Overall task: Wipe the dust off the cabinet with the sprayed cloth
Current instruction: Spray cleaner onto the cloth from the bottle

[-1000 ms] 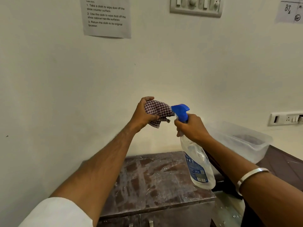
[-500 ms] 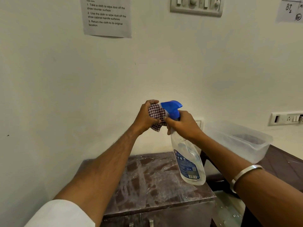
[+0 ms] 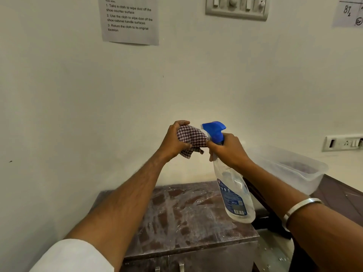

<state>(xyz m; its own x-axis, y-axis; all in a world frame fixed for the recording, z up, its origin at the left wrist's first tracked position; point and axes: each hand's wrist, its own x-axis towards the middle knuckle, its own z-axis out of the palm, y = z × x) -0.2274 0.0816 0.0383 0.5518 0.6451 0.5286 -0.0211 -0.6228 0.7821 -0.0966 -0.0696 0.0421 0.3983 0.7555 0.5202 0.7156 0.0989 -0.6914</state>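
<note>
My left hand (image 3: 172, 141) grips a bunched red-and-white checked cloth (image 3: 191, 137) at chest height, well above the cabinet. My right hand (image 3: 228, 149) holds the neck of a clear spray bottle (image 3: 232, 191) with a blue trigger head (image 3: 215, 130); the nozzle points at the cloth from a few centimetres away. Below both hands stands the dark brown cabinet (image 3: 182, 214), its top smeared with pale dust. Two small door handles (image 3: 170, 268) show at the bottom edge.
A clear plastic tub (image 3: 288, 169) sits on a higher dark counter (image 3: 341, 199) to the right. The wall behind carries an instruction sheet (image 3: 129, 19), a switch panel (image 3: 236, 7) and a socket plate (image 3: 342, 142). A narrow gap separates cabinet and counter.
Both hands shifted slightly left and then back right together. The nozzle closed in on the cloth half a second ago and now sits a little apart from it again.
</note>
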